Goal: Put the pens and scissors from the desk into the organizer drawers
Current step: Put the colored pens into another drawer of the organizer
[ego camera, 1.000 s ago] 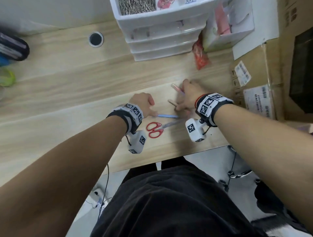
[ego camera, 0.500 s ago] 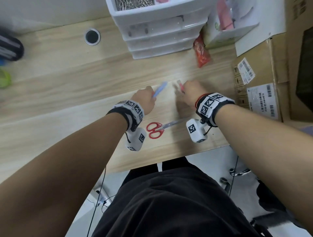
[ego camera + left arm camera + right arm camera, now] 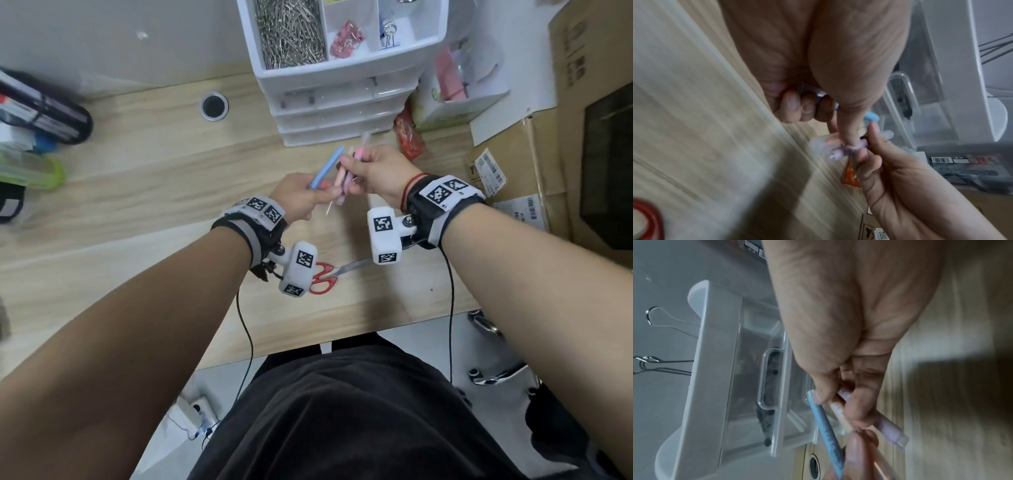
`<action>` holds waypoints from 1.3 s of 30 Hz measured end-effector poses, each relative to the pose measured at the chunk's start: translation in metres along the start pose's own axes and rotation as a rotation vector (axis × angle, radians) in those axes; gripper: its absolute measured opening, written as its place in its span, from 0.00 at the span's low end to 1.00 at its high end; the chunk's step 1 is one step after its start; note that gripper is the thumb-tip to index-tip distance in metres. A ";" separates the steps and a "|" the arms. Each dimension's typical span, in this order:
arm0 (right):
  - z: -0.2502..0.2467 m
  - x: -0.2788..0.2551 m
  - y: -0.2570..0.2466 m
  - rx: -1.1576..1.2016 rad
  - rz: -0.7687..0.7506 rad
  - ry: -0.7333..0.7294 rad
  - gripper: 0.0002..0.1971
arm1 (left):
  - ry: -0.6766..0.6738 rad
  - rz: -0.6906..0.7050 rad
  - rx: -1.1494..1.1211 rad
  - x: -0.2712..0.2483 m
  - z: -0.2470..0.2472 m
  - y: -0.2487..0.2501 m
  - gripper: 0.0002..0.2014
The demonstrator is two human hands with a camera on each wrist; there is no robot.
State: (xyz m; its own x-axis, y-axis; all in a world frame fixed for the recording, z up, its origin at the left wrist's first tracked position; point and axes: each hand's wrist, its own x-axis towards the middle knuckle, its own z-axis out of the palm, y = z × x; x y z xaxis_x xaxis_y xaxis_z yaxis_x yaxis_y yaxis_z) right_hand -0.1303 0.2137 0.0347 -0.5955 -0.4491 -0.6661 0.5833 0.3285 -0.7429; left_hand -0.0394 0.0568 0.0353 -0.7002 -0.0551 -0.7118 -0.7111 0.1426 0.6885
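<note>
My left hand (image 3: 317,193) grips a blue pen (image 3: 327,168) above the desk, its fingers curled round the barrel (image 3: 871,116). Close beside it, my right hand (image 3: 354,171) holds a bunch of pens: a peach one (image 3: 340,176), a lilac one (image 3: 888,426) and a pink one (image 3: 359,150). In the right wrist view the blue pen (image 3: 826,423) lies against that bunch, under my right thumb. Red-handled scissors (image 3: 323,279) lie on the desk nearer me, partly hidden by the left wrist camera. The white organizer (image 3: 342,102) stands just beyond the hands, drawers pushed in.
The organizer's top tray holds paper clips (image 3: 291,34) and binder clips. An orange packet (image 3: 409,137) lies to its right, next to cardboard boxes (image 3: 513,164). A cable hole (image 3: 214,106) and a black case (image 3: 44,109) are on the left. The desk edge (image 3: 342,337) is near me.
Both hands have risen off the desk with their pens and come together, so the blue pen now lies against the right hand's bunch. The scissors have not moved.
</note>
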 end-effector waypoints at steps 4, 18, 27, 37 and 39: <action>-0.007 -0.008 -0.009 -0.181 -0.153 0.103 0.11 | -0.029 -0.099 -0.193 -0.008 -0.006 0.008 0.12; 0.010 -0.021 -0.036 -1.002 -0.399 0.060 0.17 | -0.292 -0.123 -0.508 -0.030 -0.018 0.044 0.36; 0.007 -0.021 -0.045 -1.115 -0.466 0.173 0.18 | -0.129 -0.203 -0.353 -0.024 -0.023 0.045 0.09; 0.011 -0.011 -0.048 -1.214 -0.387 -0.028 0.14 | -0.252 -0.197 -0.352 -0.028 -0.036 0.061 0.24; 0.010 -0.012 -0.050 -1.174 -0.360 0.020 0.20 | -0.258 -0.162 -0.370 -0.023 -0.040 0.058 0.42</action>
State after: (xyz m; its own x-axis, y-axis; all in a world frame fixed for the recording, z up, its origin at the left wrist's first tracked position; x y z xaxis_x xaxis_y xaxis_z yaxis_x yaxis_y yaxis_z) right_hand -0.1467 0.1941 0.0804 -0.6342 -0.6595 -0.4036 -0.4614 0.7416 -0.4870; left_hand -0.0673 0.0270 0.0971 -0.5732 0.2067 -0.7929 -0.8174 -0.2116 0.5358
